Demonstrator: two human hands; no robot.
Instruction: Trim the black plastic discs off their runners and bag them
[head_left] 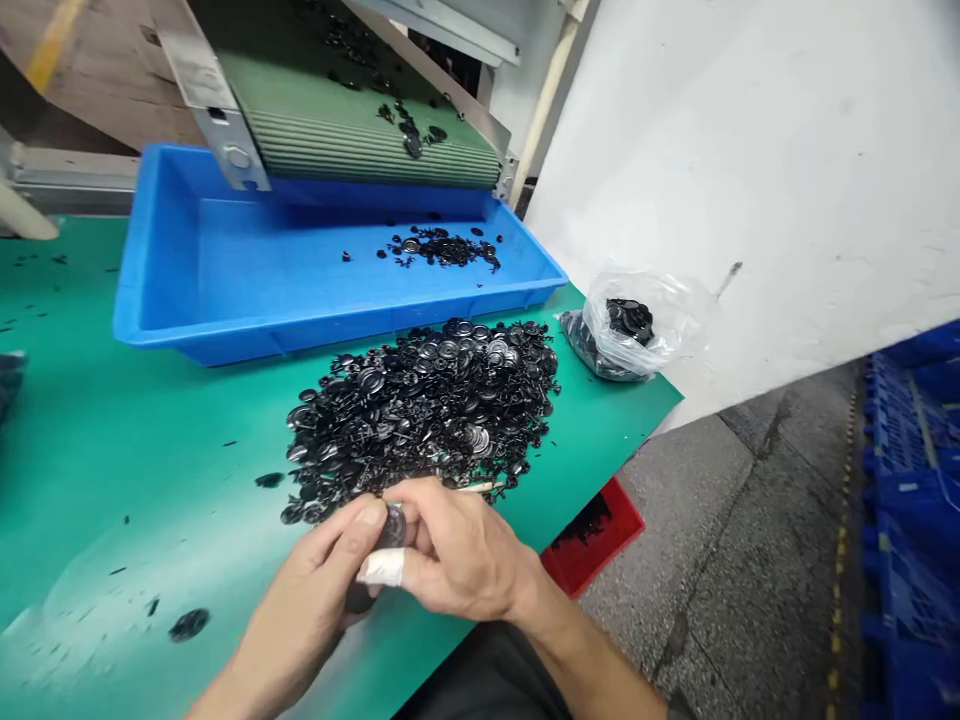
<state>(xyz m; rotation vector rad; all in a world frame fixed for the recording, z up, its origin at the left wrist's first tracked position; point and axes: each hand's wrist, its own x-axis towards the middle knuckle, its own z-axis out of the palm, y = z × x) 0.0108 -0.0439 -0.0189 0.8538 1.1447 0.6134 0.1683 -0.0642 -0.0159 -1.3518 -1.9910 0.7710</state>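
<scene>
Close in front of me, both hands meet over the near side of a pile of small black parts [420, 400]. Between my fingers is a black disc [391, 528], partly covered by them. My left hand [322, 570] grips it from the left, thumb on top. From the other side my right hand [465, 550] pinches it, with white tape around the thumb. Another dark round piece shows below, by my left palm. The pile mixes round discs with tiny branched bits. A thin pale stick [480, 488] pokes out just beyond my right hand.
A green conveyor belt [337, 120] carrying black parts ends above a blue tray [262, 320], which holds more of them. A clear plastic bag [660, 320] of black discs stands right. Below the table edge is a red bin [626, 525]. One loose disc [189, 625] lies at left.
</scene>
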